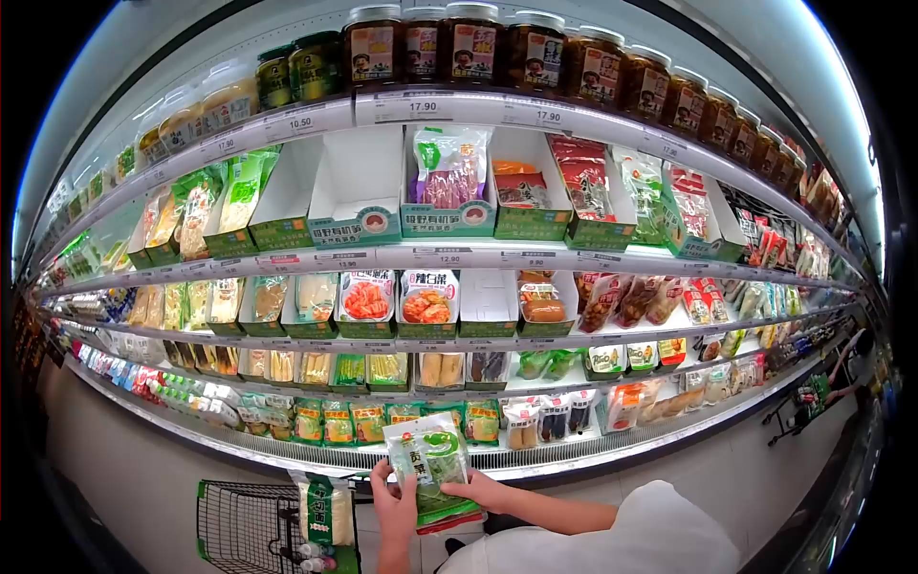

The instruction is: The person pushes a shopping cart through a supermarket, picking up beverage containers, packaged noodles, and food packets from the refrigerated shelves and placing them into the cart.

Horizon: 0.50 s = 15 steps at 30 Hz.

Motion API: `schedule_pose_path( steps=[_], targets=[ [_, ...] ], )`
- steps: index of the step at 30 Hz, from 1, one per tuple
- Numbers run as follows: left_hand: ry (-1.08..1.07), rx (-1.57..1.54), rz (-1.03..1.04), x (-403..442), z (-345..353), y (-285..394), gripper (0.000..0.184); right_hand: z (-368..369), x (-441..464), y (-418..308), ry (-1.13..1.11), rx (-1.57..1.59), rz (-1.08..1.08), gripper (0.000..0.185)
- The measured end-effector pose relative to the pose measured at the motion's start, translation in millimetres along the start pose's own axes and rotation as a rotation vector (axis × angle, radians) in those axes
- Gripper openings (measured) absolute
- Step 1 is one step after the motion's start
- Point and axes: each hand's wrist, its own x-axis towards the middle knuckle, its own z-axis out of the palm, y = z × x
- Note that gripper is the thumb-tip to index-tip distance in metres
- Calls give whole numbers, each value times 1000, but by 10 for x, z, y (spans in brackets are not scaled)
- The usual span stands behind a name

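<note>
Between my hands is a clear and white plastic packet of green vegetables (435, 457), held upright in front of the lowest shelf. My left hand (394, 496) grips its left edge, thumb on the front. My right hand (478, 490) pinches its lower right side. Below it a red and green edge (449, 523) shows, perhaps of a second packet behind; I cannot tell. To the left, a green-and-white bag of pale food (326, 510) sits in the shopping cart (234, 521).
A curved refrigerated shelf unit (449, 256) fills the view, with jars (473, 46) on top and packets below. Kimchi packs (430, 298) stand on a middle shelf. Several white bottle caps (313, 555) show in the cart. Another person (851, 362) with a cart stands far right.
</note>
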Motion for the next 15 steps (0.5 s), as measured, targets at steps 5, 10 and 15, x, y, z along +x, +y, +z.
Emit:
schedule_pose_path(
  steps=[5,10,15],
  targets=[
    [-187,190,127,77,596,165,22,-410,-596,-261,252,-76,-237,49],
    [-346,252,217,61,1255,400,24,-713,-1112,-482,348,-114,-437,53],
    [-494,227,116,-1,2033,555,26,-1171,-1682,-774,408,-268,-456,55]
  ],
)
